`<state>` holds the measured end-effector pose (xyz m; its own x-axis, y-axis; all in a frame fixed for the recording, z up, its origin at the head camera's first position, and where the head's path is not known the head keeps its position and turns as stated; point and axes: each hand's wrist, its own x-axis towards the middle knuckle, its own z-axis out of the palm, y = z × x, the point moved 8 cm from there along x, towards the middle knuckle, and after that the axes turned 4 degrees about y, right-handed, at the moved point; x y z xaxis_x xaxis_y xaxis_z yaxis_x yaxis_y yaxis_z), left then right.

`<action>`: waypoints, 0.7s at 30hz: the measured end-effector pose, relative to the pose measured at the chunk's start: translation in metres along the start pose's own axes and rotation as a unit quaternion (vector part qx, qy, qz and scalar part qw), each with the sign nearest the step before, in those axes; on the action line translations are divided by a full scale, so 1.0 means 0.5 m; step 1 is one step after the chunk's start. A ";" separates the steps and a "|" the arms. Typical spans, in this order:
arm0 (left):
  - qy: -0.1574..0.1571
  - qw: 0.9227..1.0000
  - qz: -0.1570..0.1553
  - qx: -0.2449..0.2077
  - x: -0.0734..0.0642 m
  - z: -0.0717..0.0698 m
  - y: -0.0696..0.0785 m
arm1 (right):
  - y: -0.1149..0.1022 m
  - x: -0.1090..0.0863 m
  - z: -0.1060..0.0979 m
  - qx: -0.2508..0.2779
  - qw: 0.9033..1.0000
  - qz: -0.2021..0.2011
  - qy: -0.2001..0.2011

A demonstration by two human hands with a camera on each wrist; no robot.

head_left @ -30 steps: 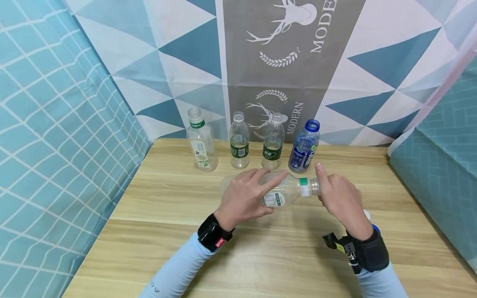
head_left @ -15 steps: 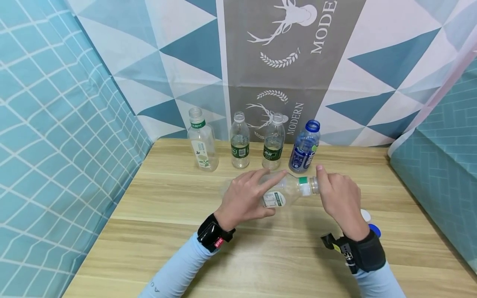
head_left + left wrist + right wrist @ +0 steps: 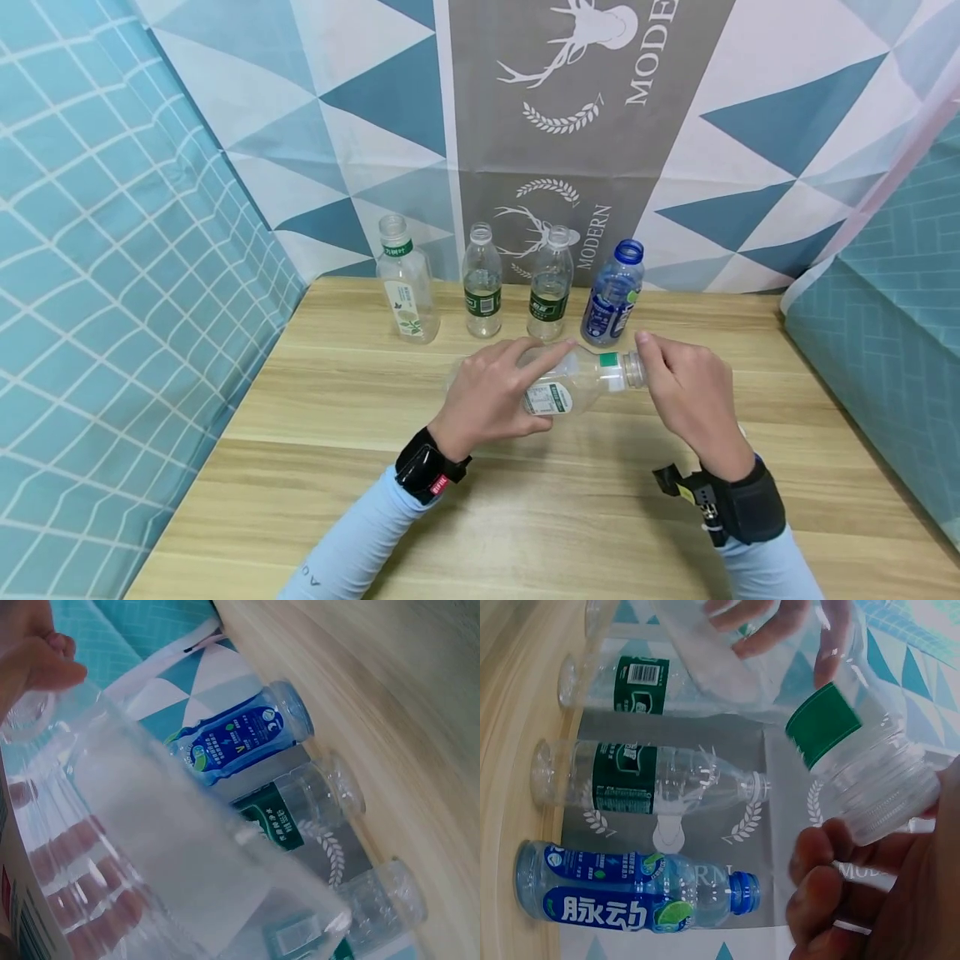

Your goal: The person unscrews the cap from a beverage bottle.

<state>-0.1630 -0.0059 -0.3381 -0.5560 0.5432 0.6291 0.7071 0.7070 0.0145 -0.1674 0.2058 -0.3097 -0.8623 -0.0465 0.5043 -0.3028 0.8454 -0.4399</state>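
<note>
My left hand (image 3: 491, 392) grips the body of a large clear plastic bottle (image 3: 588, 385), which lies sideways over the table with its neck to the right. The bottle has a white label and a green neck band (image 3: 823, 725). At the bottle's mouth (image 3: 900, 799) is my right hand (image 3: 693, 400), thumb and forefinger on either side of it, the other fingers curled. A pale sliver shows between those curled fingers in the right wrist view; I cannot tell whether it is a cap. Through the clear wall, the left fingers (image 3: 79, 889) show in the left wrist view.
Behind stands a row of uncapped bottles: a large clear one (image 3: 408, 300), two smaller green-labelled ones (image 3: 482, 292) (image 3: 551, 292) and a blue one (image 3: 611, 300). A white cap (image 3: 742, 430) peeks out behind the right wrist. Patterned cloth hangs behind the wooden table (image 3: 525, 533).
The right hand shifts slightly at the bottle's mouth, wrist swinging left and then back right. The white and blue caps showed more half a second ago. The left hand keeps its grip.
</note>
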 end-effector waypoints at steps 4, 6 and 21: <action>0.025 0.999 0.018 0.039 -0.001 -0.006 0.008 | 0.025 -0.002 0.013 0.004 0.995 0.083 -0.060; 0.028 0.998 0.020 0.045 -0.001 -0.006 0.008 | 0.035 -0.004 0.021 0.005 0.989 0.114 -0.096; -0.056 0.994 -0.053 -0.077 -0.003 0.016 -0.030 | -0.010 -0.001 0.003 0.003 0.996 -0.073 -0.058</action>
<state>-0.1762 -0.0139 -0.3454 -0.6700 0.5220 0.5278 0.6955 0.6900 0.2005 -0.1661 0.2010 -0.3089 -0.8500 -0.2301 0.4739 -0.4306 0.8217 -0.3733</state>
